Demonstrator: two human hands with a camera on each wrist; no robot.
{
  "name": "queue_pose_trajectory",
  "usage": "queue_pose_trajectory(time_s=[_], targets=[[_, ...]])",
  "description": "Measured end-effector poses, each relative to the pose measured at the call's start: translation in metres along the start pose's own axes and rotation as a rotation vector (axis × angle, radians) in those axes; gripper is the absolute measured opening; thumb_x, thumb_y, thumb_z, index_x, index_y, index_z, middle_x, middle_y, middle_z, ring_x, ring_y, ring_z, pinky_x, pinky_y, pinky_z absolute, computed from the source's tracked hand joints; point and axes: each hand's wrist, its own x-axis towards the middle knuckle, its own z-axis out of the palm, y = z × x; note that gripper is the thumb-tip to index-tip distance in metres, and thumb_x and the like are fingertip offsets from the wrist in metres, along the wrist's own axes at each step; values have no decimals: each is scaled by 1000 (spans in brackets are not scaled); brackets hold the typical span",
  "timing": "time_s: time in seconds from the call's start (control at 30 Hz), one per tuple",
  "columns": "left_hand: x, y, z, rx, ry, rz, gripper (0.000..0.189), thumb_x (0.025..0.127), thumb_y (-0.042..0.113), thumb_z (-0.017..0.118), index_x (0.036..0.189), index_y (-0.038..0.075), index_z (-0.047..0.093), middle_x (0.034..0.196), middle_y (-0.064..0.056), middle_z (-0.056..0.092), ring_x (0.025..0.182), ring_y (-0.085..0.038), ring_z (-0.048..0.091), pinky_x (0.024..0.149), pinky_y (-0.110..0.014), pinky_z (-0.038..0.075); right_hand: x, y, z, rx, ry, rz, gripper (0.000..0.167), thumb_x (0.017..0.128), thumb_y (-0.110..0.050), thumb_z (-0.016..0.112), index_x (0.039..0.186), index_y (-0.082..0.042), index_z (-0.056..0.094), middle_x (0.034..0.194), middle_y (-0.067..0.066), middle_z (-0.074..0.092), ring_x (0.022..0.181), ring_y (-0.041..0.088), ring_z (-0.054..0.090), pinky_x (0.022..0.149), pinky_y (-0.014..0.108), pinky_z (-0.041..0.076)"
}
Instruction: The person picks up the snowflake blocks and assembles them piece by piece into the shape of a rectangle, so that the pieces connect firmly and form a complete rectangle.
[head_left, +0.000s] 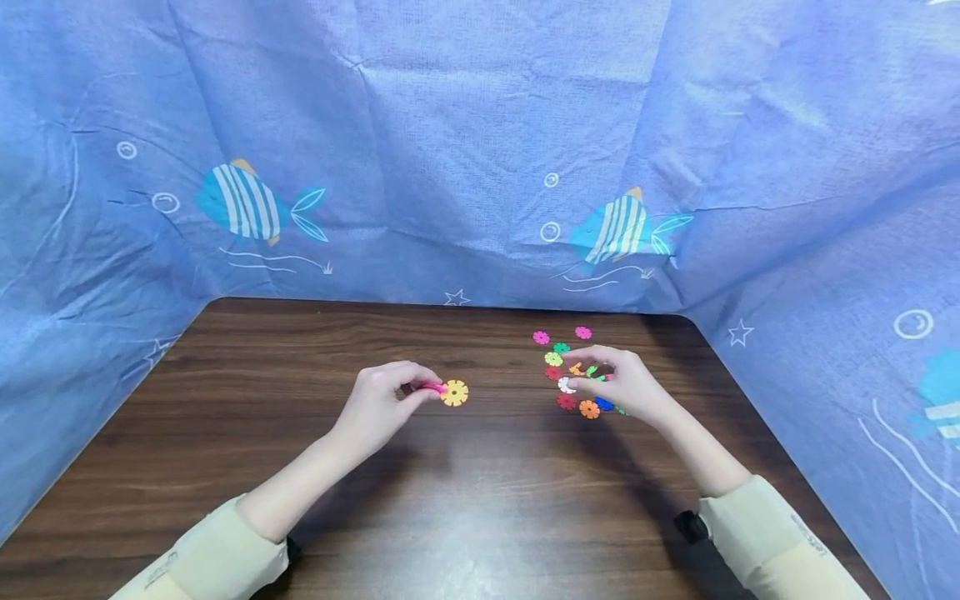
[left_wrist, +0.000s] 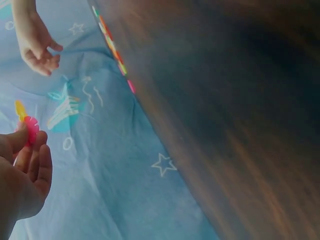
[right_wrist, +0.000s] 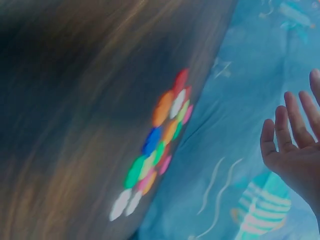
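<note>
My left hand (head_left: 387, 398) pinches a pink notched disc (left_wrist: 31, 130) between thumb and fingertips, raised over the table. Joined to it is a yellow notched disc (head_left: 454, 393), which points toward the right in the head view. My right hand (head_left: 628, 385) hovers above the loose discs with fingers spread and nothing held in the right wrist view. Beneath it lie several flower-shaped discs, among them a white disc (head_left: 566, 385), an orange disc (head_left: 589, 409), a red disc (head_left: 566, 402) and a blue disc (right_wrist: 152, 141). Part of this group is hidden behind the right hand.
The dark wooden table (head_left: 247, 400) has rounded far corners. A blue cloth (head_left: 465, 125) printed with fish surrounds its back and sides. Toward the far edge lie two pink discs (head_left: 541, 337), a green disc (head_left: 562, 347) and a yellow-green disc (head_left: 553, 359).
</note>
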Motion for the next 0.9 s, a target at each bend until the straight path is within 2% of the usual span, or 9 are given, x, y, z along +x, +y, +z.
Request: queue_pose_trajectory(time_s=[0.13, 0.27, 0.43, 0.6, 0.7, 0.9], targets=[[-5, -4, -4, 12, -1, -10, 15, 74, 12, 79, 86, 17, 73, 82, 10, 69, 65, 0, 55, 56, -18, 48, -1, 20, -1, -63, 2, -42, 39, 80, -22, 76, 117, -20, 66, 115, -1, 66, 108, 22, 57, 88, 49, 47], [-9, -9, -7, 26, -2, -16, 15, 73, 12, 80, 85, 18, 73, 81, 11, 69, 64, 0, 54, 55, -18, 47, -2, 39, -1, -127, -8, -97, 38, 77, -21, 79, 113, -19, 68, 112, 1, 66, 107, 21, 56, 87, 50, 46], [-10, -13, -12, 26, -19, -21, 15, 73, 13, 80, 85, 19, 72, 80, 12, 68, 61, 0, 52, 53, -25, 47, -3, 66, -2, -145, -87, -118, 38, 79, -24, 77, 114, -12, 68, 112, 2, 64, 108, 25, 53, 83, 49, 46], [-11, -17, -14, 16, -33, -50, 15, 73, 15, 80, 85, 20, 72, 79, 13, 67, 59, -1, 50, 53, -20, 45, -2, 87, 1, -169, -164, -172, 36, 77, -23, 78, 111, -14, 69, 107, -2, 64, 106, 18, 51, 87, 45, 45], [-12, -18, -16, 7, -35, -66, 15, 73, 16, 80, 85, 20, 72, 79, 13, 67, 59, -1, 50, 53, -19, 44, 0, 94, 3, -214, -205, -159, 35, 77, -27, 78, 110, -19, 71, 104, -4, 62, 102, 16, 51, 87, 44, 44], [-11, -17, -15, -10, -33, -79, 15, 74, 15, 80, 86, 19, 73, 80, 12, 68, 60, -2, 51, 54, -19, 45, 4, 102, 3, -267, -263, -101, 31, 76, -34, 78, 104, -21, 73, 105, 0, 59, 101, 20, 51, 89, 47, 43]])
